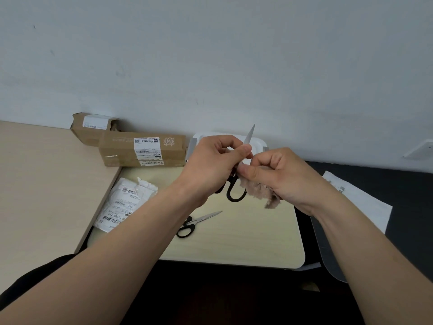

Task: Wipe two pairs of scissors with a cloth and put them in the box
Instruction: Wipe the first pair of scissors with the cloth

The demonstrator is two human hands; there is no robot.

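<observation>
My left hand (210, 165) grips a pair of black-handled scissors (235, 195) held above the table, its blade tip pointing up at the wall. My right hand (281, 174) pinches a fuzzy pinkish-grey cloth (262, 192) against the lower part of the blade. A second pair of black-handled scissors (199, 221) lies shut on the pale wooden board (246, 235), under my left forearm. A white box (256, 141) sits at the back against the wall, mostly hidden behind my hands.
Two brown cardboard parcels (140, 148) stand at the back left. A white labelled mail bag (126, 202) lies at the board's left edge. A white sheet (365, 202) and a grey lid (328, 252) lie on the dark surface to the right.
</observation>
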